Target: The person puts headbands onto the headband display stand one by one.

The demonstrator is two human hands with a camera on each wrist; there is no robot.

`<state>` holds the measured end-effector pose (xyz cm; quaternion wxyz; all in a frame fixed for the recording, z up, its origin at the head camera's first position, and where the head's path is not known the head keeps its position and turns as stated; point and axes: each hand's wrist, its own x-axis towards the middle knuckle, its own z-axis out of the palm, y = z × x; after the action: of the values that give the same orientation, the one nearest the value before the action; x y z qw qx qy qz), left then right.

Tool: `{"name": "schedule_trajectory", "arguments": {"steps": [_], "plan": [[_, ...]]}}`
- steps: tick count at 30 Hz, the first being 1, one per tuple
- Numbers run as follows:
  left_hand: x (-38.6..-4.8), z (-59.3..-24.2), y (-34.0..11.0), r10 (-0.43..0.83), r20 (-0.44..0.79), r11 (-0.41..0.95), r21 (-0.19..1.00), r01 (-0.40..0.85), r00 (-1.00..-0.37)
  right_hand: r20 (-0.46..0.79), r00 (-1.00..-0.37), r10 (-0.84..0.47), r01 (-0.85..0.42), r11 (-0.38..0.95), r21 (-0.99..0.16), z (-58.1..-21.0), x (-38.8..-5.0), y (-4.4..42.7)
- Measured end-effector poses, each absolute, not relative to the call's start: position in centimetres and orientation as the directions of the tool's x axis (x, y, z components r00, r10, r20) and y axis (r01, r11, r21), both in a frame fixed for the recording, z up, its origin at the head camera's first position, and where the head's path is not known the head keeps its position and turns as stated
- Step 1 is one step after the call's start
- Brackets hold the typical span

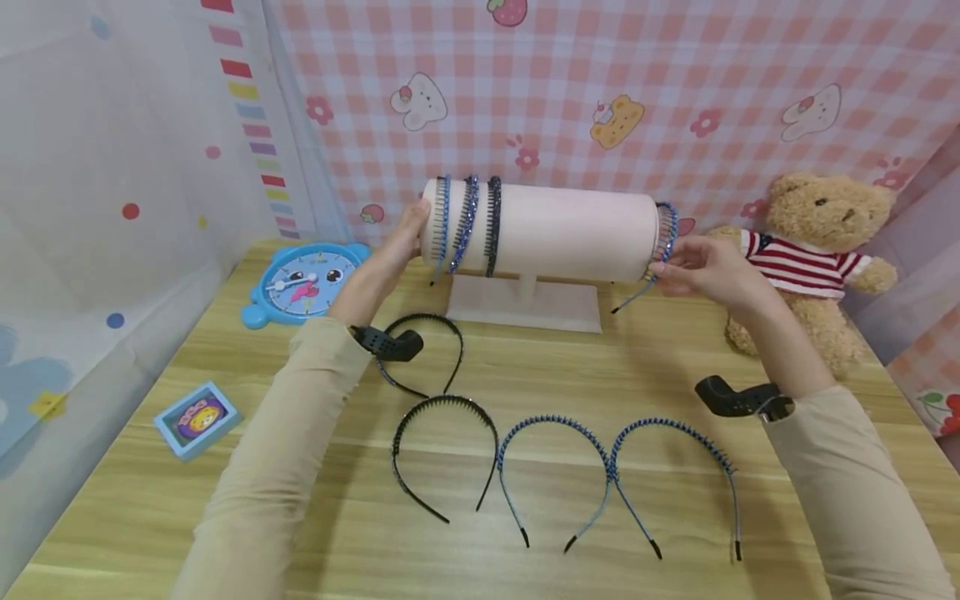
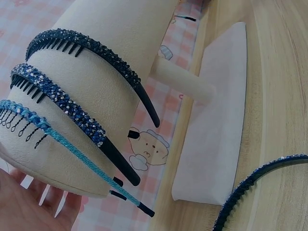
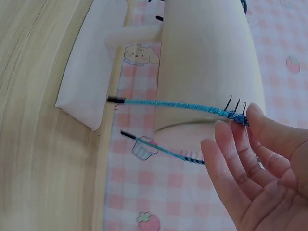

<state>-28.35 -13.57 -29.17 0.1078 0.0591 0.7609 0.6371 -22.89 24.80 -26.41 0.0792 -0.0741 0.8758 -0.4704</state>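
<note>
A pale cylindrical headband stand [image 1: 577, 233] lies across its flat base [image 1: 495, 304]. My right hand [image 1: 712, 267] pinches a blue wire-toothed headband [image 3: 173, 104] between thumb and fingers at the cylinder's right end. One leg of it crosses the cylinder, while the other hangs just past the end. At the left end, my left hand [image 1: 393, 250] touches the cylinder with outstretched fingers, partly hidden behind it. Near that hand the cylinder wears a light blue headband [image 2: 72, 147], a blue glittery headband [image 2: 67, 108] and a black beaded headband [image 2: 96, 48].
On the wooden table lie two dark headbands, one front [image 1: 397, 467] and one behind [image 1: 461, 350], and two blue headbands, one middle [image 1: 555, 419] and one right [image 1: 667, 423]. A blue toy clock [image 1: 300, 287] and small blue frame [image 1: 198, 419] are left; a teddy bear [image 1: 817, 225] sits right.
</note>
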Motion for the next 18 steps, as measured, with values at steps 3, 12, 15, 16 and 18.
{"name": "schedule_trajectory", "arguments": {"steps": [3,12,15,16,18], "plan": [[-28.3,-29.1,-13.6,0.233,-0.098,0.193,0.980,-0.053,-0.968,-0.006,-0.978,-0.208,-0.125,0.611,-0.782,-26.2,-22.7,24.1],[-28.3,-29.1,-13.6,0.241,-0.085,0.189,0.981,-0.040,-0.967,0.149,-0.941,-0.304,-0.337,0.799,-0.498,-26.0,-23.2,22.8],[-28.3,-29.1,-13.6,0.240,-0.080,0.184,0.982,-0.036,-0.968,0.176,-0.938,-0.298,-0.345,0.843,-0.411,-26.0,-23.2,22.7],[-28.3,-29.1,-13.6,0.240,-0.079,0.184,0.982,-0.035,-0.968,0.186,-0.939,-0.290,-0.341,0.861,-0.376,-26.0,-23.1,22.6],[-28.3,-29.1,-13.6,0.241,-0.071,0.178,0.984,-0.028,-0.968,0.196,-0.944,-0.265,-0.318,0.888,-0.331,-26.0,-23.1,22.6]]}}
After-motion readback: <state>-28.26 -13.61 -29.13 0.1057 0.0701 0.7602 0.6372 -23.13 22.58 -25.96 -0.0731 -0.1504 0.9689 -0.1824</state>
